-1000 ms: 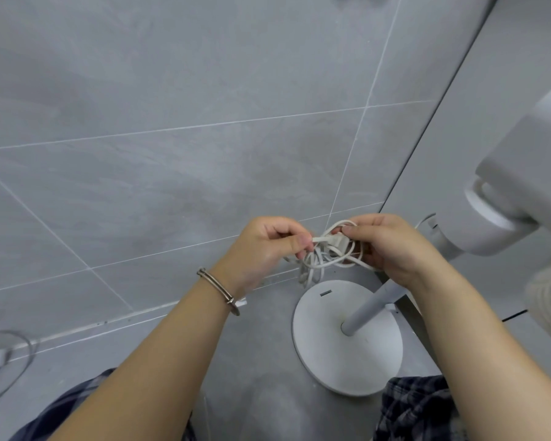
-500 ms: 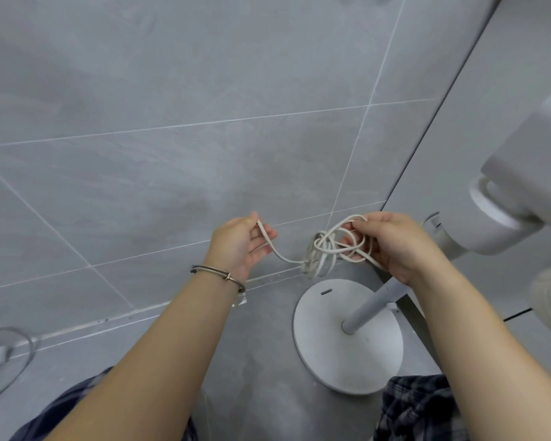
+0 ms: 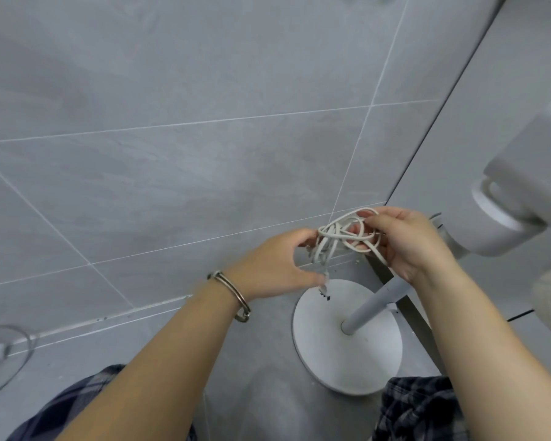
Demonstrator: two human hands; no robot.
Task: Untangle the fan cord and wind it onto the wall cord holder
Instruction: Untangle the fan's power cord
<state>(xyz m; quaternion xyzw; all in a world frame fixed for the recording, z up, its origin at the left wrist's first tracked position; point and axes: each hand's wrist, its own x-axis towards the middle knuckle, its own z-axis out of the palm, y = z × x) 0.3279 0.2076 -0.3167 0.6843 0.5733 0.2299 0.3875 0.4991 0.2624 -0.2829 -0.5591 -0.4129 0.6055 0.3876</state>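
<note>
Standing over a grey tiled floor (image 3: 172, 173), we are gripping the tangled fan cord (image 3: 341, 238) with the right hand (image 3: 404, 243); the left hand (image 3: 274, 265) is pinching its strands above the fan base (image 3: 347, 354).

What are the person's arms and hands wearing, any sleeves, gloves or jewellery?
Both forearms are bare, with no sleeves or gloves in view. The left hand has a thin silver metal bangle at its wrist. The right hand and its wrist show nothing worn.

Fan head (image 3: 522, 186) cut off at the right edge, left hand (image 3: 268, 265) blurred at the fingertips, plug (image 3: 325, 286) smeared and indistinct, cord (image 3: 341, 237) partly hidden inside right hand (image 3: 407, 243), grey cable (image 3: 10, 354) cropped at left edge.
</note>
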